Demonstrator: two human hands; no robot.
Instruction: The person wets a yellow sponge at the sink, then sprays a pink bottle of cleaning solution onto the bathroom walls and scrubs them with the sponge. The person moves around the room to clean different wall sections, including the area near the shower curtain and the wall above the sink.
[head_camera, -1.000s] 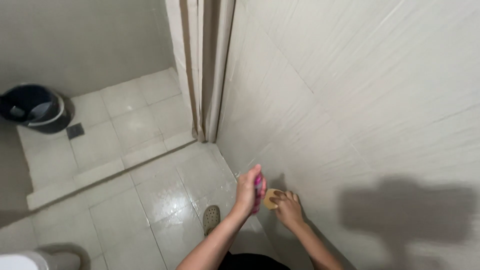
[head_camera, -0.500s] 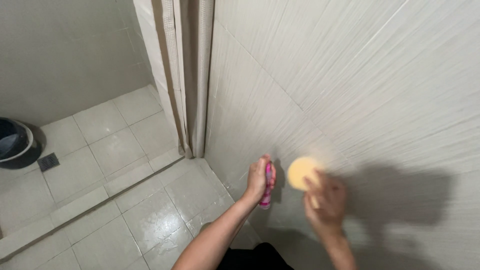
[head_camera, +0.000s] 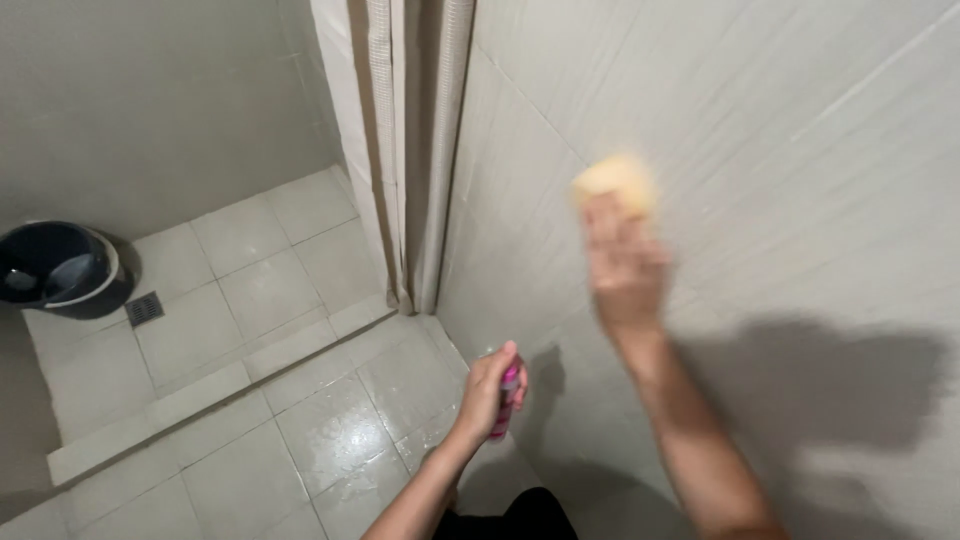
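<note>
One yellow sponge (head_camera: 612, 180), blurred, pressed to tiled wall (head_camera: 800, 150) by right hand (head_camera: 622, 260).

I'm looking down into a tiled bathroom, at the shower end. Pale wall tiles (head_camera: 760, 130) run right under my raised fingers (head_camera: 615, 235), and glossy wet floor tiles (head_camera: 330, 430) spread below and left of them. A shower curtain (head_camera: 410, 150) hangs just left, with a floor drain (head_camera: 143, 308) and a dark bucket (head_camera: 55, 268) far off left.
</note>
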